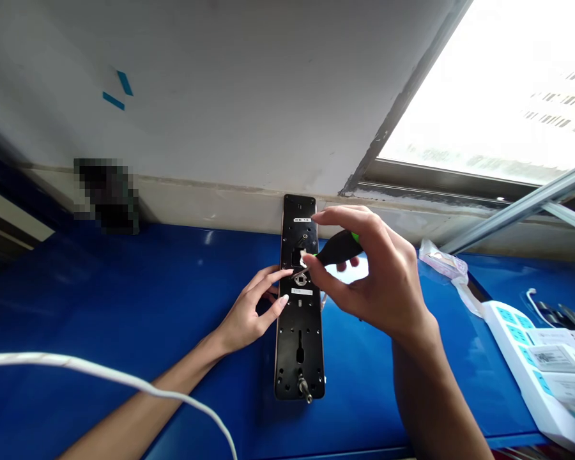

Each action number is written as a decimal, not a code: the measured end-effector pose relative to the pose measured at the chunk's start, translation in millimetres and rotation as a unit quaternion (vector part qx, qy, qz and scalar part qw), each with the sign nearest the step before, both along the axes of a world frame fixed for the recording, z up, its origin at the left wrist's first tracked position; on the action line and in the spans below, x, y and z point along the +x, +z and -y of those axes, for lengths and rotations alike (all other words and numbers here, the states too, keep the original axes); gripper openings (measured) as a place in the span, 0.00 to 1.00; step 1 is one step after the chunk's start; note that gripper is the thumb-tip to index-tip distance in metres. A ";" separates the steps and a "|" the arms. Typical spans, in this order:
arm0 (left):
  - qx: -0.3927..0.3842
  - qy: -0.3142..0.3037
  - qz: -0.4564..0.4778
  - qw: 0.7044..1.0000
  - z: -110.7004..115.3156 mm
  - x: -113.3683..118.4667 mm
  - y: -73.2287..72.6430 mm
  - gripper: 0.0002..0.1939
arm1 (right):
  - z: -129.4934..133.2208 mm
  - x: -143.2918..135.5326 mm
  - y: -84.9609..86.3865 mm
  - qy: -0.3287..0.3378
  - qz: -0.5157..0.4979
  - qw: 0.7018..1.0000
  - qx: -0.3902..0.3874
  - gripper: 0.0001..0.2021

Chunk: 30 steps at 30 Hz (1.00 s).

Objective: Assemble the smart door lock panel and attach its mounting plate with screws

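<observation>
A long black door-lock panel (301, 319) lies lengthwise in front of me, full of small holes, with a "CE" label near its far end. My left hand (249, 313) has its fingers apart, index fingertip and thumb resting on the panel's left edge. Pinched in my right hand (383, 275) is a screwdriver (336, 248) with a black and green handle. Its thin shaft slants down left to the panel, near a round silver fitting (300, 279). The exact contact of the tip is too small to tell. From the panel's near end sticks a metal post (305, 388).
The blue work surface (182, 275) runs up to a pale wall. A white cable (138, 383) hangs across the front left. To the right are a white power strip (512, 358) with plugs and a clear plastic bag (441, 260). A dark, pixelated object (110, 198) stands at the wall.
</observation>
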<state>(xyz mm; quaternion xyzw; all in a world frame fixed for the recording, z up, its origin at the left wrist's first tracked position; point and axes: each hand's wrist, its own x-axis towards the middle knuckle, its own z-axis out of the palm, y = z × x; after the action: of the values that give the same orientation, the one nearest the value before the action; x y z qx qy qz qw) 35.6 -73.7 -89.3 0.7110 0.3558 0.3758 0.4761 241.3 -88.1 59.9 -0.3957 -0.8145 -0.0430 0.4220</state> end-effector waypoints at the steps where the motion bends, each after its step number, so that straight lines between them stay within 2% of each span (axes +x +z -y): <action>1: -0.001 -0.001 0.000 1.000 0.0 0.0 0.2 0.23 | 0.6 0.2 0.7 -0.006 0.004 1.000 -0.002 0.20; 6: 0.005 0.000 -0.013 1.000 -0.8 0.0 0.0 0.23 | 3.6 1.5 4.0 0.016 -0.001 1.000 -0.024 0.24; 11: 0.014 0.002 -0.012 1.000 -1.3 -0.3 -0.8 0.23 | 4.9 3.2 6.4 0.019 0.011 0.999 -0.025 0.19; 15: 0.011 -0.001 -0.015 1.000 -1.5 -0.1 -1.0 0.23 | 4.8 3.3 6.7 0.026 0.032 0.999 -0.032 0.25; 19: 0.017 0.005 -0.016 1.000 -1.8 0.1 -1.8 0.23 | 4.5 3.6 5.7 0.009 0.037 0.999 -0.009 0.20; 24: 0.013 0.000 -0.016 1.000 -1.6 0.0 -2.0 0.23 | 5.3 4.1 6.1 0.031 0.020 0.999 -0.030 0.26; 28: 0.013 0.001 -0.015 1.000 -1.4 -0.4 -1.7 0.23 | 5.9 4.2 6.7 0.010 0.022 1.000 -0.016 0.20; 30: 0.012 0.001 -0.022 1.000 -1.5 -0.5 -1.5 0.23 | 6.5 4.2 7.5 0.023 0.015 0.999 -0.026 0.22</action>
<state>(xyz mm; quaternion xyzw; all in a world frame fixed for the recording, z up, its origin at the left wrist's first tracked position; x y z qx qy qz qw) 35.0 -72.2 -90.7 0.7246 0.3622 0.3645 0.4593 245.5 -94.6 67.4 -0.3865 -0.8308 -0.0184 0.4001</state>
